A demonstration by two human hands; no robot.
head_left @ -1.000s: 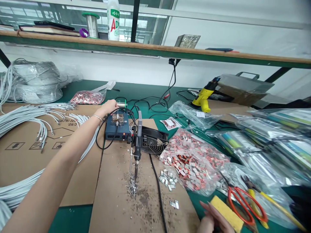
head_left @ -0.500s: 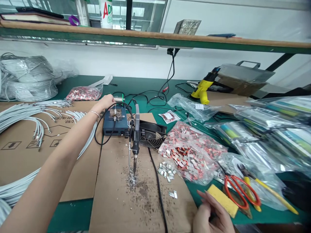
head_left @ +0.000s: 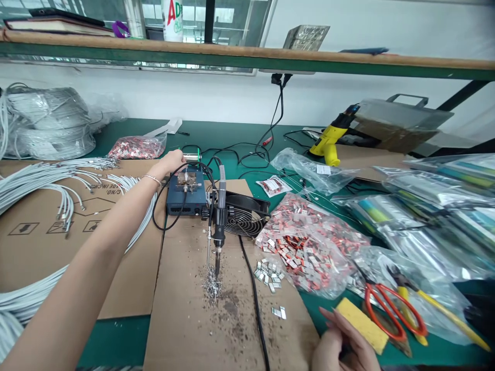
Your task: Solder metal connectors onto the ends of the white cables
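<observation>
My left hand [head_left: 171, 162] reaches far forward to the left end of a shiny silver spool [head_left: 191, 157] with a green rim. Its fingers curl down behind a blue control box [head_left: 187, 193], and their tips are hidden. A soldering iron [head_left: 219, 226] is held upright, tip down, in a metal stand in front of the box. Bits of solder [head_left: 212, 286] lie heaped around its tip. My right hand [head_left: 344, 345] rests at the lower edge, loosely bent with fingers apart and nothing visible in it. It is beside a yellow sponge [head_left: 363, 325].
A black fan [head_left: 245, 214] stands right of the iron. Small metal connectors [head_left: 268, 275] lie near a bag of red-and-silver parts [head_left: 309, 242]. Red-handled scissors [head_left: 394, 312] and yellow-handled cutters [head_left: 436, 304] are at right. White cables [head_left: 46, 180] cover the left cardboard; a shelf [head_left: 232, 57] spans above.
The view has shifted slightly, so the bench appears a little farther right. Both hands keep nearly the same pose and place.
</observation>
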